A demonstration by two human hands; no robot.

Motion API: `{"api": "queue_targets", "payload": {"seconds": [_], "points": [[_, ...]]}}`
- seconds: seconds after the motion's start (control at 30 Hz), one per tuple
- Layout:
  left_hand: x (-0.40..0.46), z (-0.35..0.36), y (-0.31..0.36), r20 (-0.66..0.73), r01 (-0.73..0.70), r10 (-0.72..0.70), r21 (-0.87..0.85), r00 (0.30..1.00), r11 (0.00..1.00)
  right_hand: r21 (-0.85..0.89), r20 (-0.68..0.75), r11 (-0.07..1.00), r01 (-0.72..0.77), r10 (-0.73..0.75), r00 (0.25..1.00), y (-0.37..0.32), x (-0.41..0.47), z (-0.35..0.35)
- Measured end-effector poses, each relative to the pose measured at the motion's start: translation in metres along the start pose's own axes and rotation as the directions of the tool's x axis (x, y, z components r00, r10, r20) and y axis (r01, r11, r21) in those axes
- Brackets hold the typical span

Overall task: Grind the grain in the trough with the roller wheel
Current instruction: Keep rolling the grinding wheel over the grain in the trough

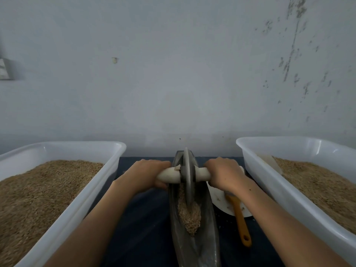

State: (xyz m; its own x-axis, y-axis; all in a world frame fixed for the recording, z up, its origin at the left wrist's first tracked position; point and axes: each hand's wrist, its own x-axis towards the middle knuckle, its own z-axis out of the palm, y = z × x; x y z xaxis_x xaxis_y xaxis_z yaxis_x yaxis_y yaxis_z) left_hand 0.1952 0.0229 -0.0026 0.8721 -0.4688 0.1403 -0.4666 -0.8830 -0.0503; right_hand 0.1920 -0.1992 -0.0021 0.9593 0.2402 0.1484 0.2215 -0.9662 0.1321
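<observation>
A dark boat-shaped metal trough [209,237] runs away from me down the middle of the table. Pale crushed grain [189,216] lies heaped in its groove. A thin grey roller wheel [187,176] stands upright in the groove toward the far end, on a pale wooden axle handle [169,175] that sticks out both sides. My left hand [148,175] grips the left end of the handle. My right hand [225,174] grips the right end.
A white plastic tub [81,201] of brown grain stands on the left, and a second white tub [269,182] of grain on the right. A white dish [219,201] with an orange-handled brush [240,220] lies right of the trough. A grey wall is close behind.
</observation>
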Motion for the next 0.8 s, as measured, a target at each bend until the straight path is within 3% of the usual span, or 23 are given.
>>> {"api": "queue_targets", "payload": {"seconds": [0.1, 0.17, 0.37, 0.43, 0.57, 0.7, 0.8], "points": [[0.002, -0.002, 0.008, 0.001, 0.062, -0.062, 0.054, 0.998, 0.997, 0.035, -0.032, 0.999, -0.002, 0.003, 0.999, 0.002, 0.000, 0.004], [0.003, -0.004, 0.012, 0.024, 0.077, -0.079, 0.075, 0.997, 0.994, 0.061, 0.035, 0.998, 0.006, -0.008, 0.999, 0.004, -0.001, 0.003], [-0.001, -0.011, 0.013, 0.304, 0.142, -0.144, 0.028, 0.942, 0.990, 0.065, 0.312, 0.998, 0.016, -0.036, 0.949, 0.004, -0.006, -0.011], [0.001, -0.010, 0.013, 0.333, 0.148, -0.142, 0.007, 0.932, 0.989, 0.087, 0.350, 0.996, 0.005, -0.036, 0.936, 0.004, -0.007, -0.011], [0.004, -0.005, 0.013, 0.218, 0.158, -0.172, 0.077, 0.961, 0.984, 0.078, 0.272, 0.997, 0.016, -0.037, 0.962, 0.003, -0.005, -0.010], [0.009, 0.004, 0.009, -0.002, 0.188, -0.189, 0.113, 0.982, 0.976, 0.013, 0.071, 1.000, 0.001, -0.001, 0.997, 0.000, -0.002, -0.003], [0.010, 0.008, 0.007, -0.059, 0.179, -0.174, 0.094, 0.983, 0.979, -0.009, -0.031, 1.000, -0.011, 0.010, 0.999, -0.002, -0.001, 0.001]]}}
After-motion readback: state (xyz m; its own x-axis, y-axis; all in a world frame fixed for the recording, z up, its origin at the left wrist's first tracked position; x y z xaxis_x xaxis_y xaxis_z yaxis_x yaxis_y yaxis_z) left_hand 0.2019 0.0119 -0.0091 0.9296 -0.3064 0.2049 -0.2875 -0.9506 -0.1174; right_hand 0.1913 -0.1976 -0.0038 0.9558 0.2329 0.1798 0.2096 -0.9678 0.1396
